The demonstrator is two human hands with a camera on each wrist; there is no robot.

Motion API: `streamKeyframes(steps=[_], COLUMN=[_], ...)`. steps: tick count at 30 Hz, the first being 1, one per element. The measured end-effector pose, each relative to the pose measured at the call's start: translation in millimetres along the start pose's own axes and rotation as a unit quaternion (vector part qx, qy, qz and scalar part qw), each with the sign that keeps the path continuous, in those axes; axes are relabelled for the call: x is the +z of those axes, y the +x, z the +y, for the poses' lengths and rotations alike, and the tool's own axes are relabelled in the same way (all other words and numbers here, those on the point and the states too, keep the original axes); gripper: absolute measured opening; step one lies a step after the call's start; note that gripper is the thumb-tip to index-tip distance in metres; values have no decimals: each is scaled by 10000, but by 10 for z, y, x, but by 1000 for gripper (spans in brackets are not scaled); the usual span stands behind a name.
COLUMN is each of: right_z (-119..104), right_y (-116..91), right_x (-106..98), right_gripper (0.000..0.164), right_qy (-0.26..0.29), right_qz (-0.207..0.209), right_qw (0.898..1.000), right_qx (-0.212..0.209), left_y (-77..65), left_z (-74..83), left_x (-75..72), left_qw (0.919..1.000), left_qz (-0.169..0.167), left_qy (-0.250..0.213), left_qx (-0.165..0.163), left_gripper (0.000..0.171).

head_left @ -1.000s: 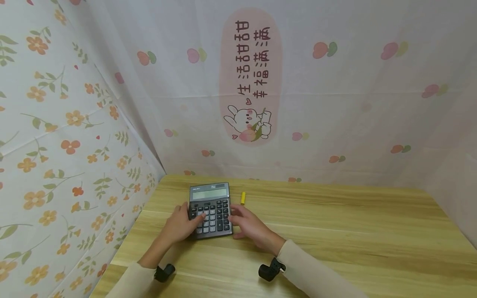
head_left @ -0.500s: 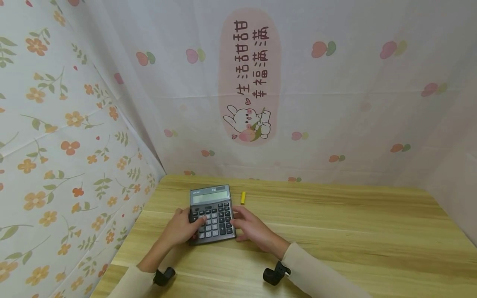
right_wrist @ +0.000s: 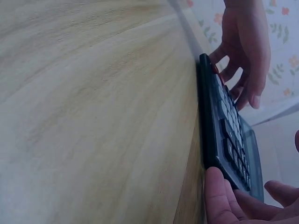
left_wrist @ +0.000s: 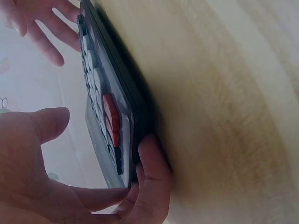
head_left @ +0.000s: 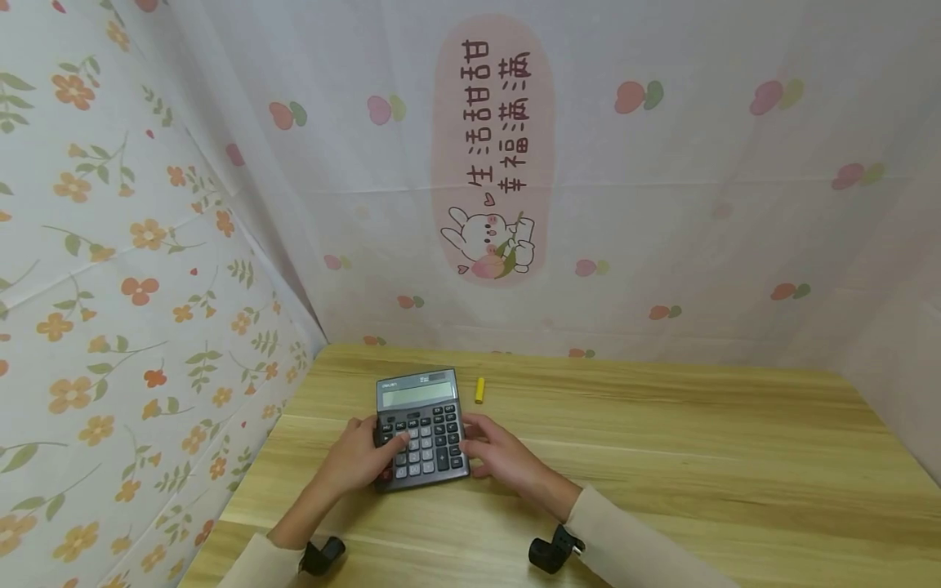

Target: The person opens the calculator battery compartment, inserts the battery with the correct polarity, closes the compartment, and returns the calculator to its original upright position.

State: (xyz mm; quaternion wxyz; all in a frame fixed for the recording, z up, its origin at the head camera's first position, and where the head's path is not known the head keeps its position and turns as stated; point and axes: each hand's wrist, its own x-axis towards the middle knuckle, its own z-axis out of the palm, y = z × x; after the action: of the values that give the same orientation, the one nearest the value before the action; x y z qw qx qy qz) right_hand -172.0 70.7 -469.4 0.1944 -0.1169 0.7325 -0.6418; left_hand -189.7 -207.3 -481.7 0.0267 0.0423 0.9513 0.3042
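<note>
A dark grey desktop calculator (head_left: 419, 395) with a wide display lies face up, low over the wooden table. My left hand (head_left: 353, 459) holds its left edge. In the left wrist view the fingers (left_wrist: 156, 179) bend against its side near the red keys (left_wrist: 111, 114), while the thumb hovers over the keypad. On the opposite side, my right hand (head_left: 510, 464) reaches along the right edge with fairly straight fingers. The right wrist view shows those fingertips (right_wrist: 216, 179) right at the calculator's lower edge, with the thumb apart from it.
A small yellow cylinder (head_left: 480, 390) lies on the table (head_left: 662, 457) just beyond the right hand. Flowered cloth (head_left: 147, 237) hangs at the left, and a pale printed curtain (head_left: 662, 204) closes off the back. Black wrist cameras (head_left: 323, 557) sit by both cuffs.
The calculator has slid slightly toward me and to the right. Both hands have moved along with it, staying at its sides. The yellow cylinder has stayed in place.
</note>
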Motion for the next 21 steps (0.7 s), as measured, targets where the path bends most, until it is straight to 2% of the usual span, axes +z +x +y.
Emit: streamKeyframes(steps=[8, 13, 21], right_z=[17, 26, 50], right_y=[-69, -111, -180], right_x=[-18, -38, -52], right_gripper=[60, 60, 61], right_qy=[-91, -124, -186], right_qz=[-25, -21, 5], right_qw=[10000, 9999, 9998], right_qx=[27, 36, 33], left_y=[-107, -144, -228], left_z=[139, 162, 212], left_x=[-55, -42, -27], left_qw=[9995, 9996, 9994], left_qz=[-142, -117, -173], left_qy=[-16, -35, -64], left_qx=[-294, -257, -292], left_gripper=[85, 80, 83])
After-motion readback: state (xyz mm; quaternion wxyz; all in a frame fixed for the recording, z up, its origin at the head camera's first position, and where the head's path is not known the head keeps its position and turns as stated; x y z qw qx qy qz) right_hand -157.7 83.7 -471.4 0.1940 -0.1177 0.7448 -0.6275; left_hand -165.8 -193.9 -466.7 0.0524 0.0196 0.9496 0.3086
